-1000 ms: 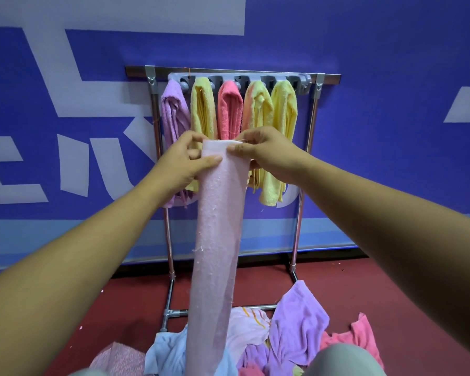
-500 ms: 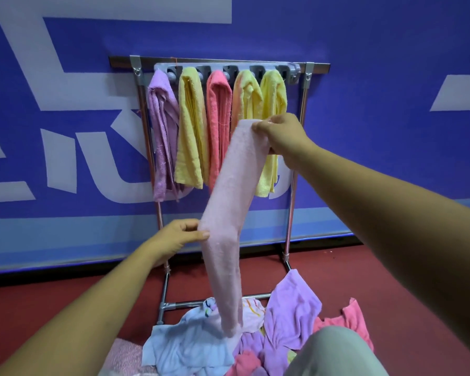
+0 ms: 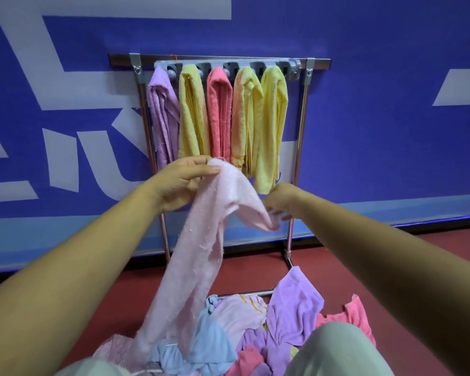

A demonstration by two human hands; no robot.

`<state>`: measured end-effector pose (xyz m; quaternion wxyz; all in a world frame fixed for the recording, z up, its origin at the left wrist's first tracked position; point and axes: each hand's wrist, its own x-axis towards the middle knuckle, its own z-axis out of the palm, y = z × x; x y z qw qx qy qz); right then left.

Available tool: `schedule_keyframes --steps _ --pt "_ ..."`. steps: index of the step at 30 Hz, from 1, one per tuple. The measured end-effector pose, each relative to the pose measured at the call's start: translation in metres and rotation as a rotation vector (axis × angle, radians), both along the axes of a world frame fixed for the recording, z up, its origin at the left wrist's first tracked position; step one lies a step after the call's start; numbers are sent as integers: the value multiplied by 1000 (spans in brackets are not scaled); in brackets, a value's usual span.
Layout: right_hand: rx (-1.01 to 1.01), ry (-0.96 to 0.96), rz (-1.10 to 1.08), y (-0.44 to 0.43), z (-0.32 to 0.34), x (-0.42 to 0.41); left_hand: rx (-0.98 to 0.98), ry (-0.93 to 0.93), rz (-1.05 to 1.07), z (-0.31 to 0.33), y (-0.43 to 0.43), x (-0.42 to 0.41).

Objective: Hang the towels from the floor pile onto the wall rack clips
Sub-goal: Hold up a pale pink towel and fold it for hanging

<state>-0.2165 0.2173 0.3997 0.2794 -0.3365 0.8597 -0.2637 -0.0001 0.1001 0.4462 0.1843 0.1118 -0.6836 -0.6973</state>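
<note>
A person is holding a pale pink towel up in both hands in front of a metal rack standing against a blue and white wall. The left hand is pinching the towel's top fold between thumb and fingers, just below the hanging row. The right hand, lower and to the right, is curling its fingers round the towel's short end, though motion blur is softening the details of that grip. Between the two hands the cloth is arching over, and its long end is trailing down to the floor pile, a heap of purple, pink, coral and light blue towels lying on the red floor at the foot of the rack. Five towels are hanging side by side from the grey clip bar along the top of the rack: a purple towel at the left, then a yellow towel, a coral towel, a peach and yellow towel and a second yellow one. A grey clip is showing at the bar's right end, just beside the last towel. The person's knees, in pale trousers, are framing the pile at the bottom edge of the view.
</note>
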Motion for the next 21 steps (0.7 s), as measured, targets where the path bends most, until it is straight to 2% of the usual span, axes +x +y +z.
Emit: schedule_keyframes --steps 1,3,4,5,9,12,16,19,21 --pt "-196 -113 87 -3 7 6 -5 -25 -20 2 4 -2" --pt "-494 -534 270 -3 26 20 -9 -55 -44 3 11 -5" --pt "-546 -675 339 -4 35 23 -6 -59 -46 4 14 -5" --pt "-550 -708 388 -4 44 26 -3 -56 -40 4 15 -5" --pt "-435 -515 546 3 63 34 -5 -73 36 -2 9 -1" --pt "-374 -461 607 8 64 37 -31 -122 45 -9 5 1" --pt "-482 -504 548 13 77 33 -81 -164 -3 -19 1 4" --pt "-614 -492 410 17 88 19 -121 -236 -39 -32 -2 13" --pt "-612 -482 332 19 87 6 -65 -175 -28 -35 -3 17"
